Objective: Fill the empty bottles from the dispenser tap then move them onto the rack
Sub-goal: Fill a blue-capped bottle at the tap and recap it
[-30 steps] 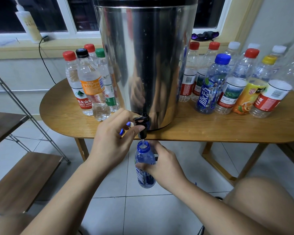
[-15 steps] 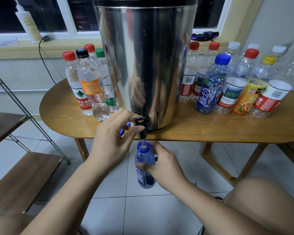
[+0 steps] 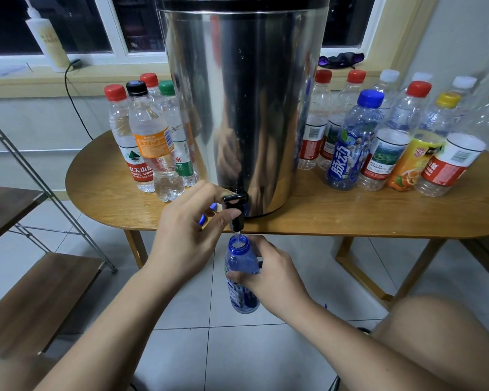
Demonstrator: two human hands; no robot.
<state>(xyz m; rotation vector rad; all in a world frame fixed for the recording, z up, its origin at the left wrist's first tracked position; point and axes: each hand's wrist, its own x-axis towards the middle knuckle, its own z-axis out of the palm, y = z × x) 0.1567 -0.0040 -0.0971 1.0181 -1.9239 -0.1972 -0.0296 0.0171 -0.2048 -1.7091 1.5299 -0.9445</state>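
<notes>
**Filling position at the tap**

My left hand (image 3: pixel 185 235) is on the black tap (image 3: pixel 235 206) at the base of the steel dispenser (image 3: pixel 243 108), thumb under the lever and fingers curled over it. A blue object shows between those fingers; I cannot tell what it is.

My right hand (image 3: pixel 268 273) is wrapped around the blue bottle (image 3: pixel 242 277), holding it upright with its open mouth directly below the spout. A thin stream of water runs into the neck. The hand covers the bottle's right side, and the fill level cannot be read through the tinted plastic.

The dispenser stands on the wooden table (image 3: pixel 350 218); its top is cut off by the frame edge. Four capped bottles (image 3: pixel 150 142) stand to its left, holding clear water. A larger capped group (image 3: pixel 393 136) stands to its right, looking empty; the rear ones are partly hidden, and the far right one is cut off.

The rack (image 3: pixel 37 300) is at the left, only partly in view, with wooden shelves showing.
</notes>
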